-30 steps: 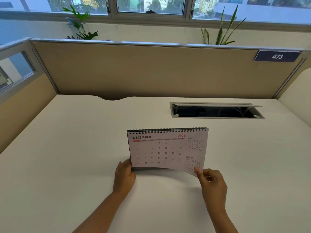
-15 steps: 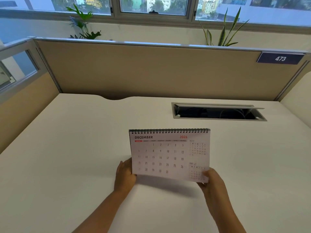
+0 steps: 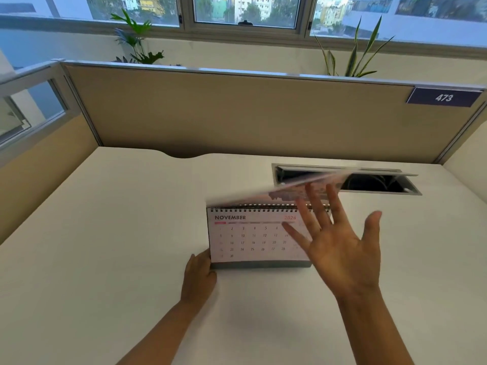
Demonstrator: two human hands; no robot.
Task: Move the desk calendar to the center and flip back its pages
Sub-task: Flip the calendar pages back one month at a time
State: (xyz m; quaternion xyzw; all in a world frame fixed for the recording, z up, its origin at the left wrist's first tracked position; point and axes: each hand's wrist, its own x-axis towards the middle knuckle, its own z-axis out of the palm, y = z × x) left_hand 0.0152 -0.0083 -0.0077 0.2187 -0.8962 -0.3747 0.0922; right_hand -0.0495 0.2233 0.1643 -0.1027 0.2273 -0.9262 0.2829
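The spiral-bound desk calendar stands upright near the middle of the white desk, its front page reading NOVEMBER. One page is blurred in mid-air above the spiral, swinging toward the back. My right hand is raised in front of the calendar's right side, palm forward, fingers spread, fingertips just under the flying page. My left hand rests at the calendar's lower left corner, fingers on its left edge and base. The right part of the November page is hidden behind my right hand.
An open cable slot with a raised metal flap lies in the desk behind the calendar to the right. Beige partition panels close the back and sides, with a 473 plate at right. Plants stand beyond the partition.
The December page, held at its lower right corner by my right hand, has been lifted and flung up over the spiral. November now shows. My right hand has risen and opened; left hand stayed.
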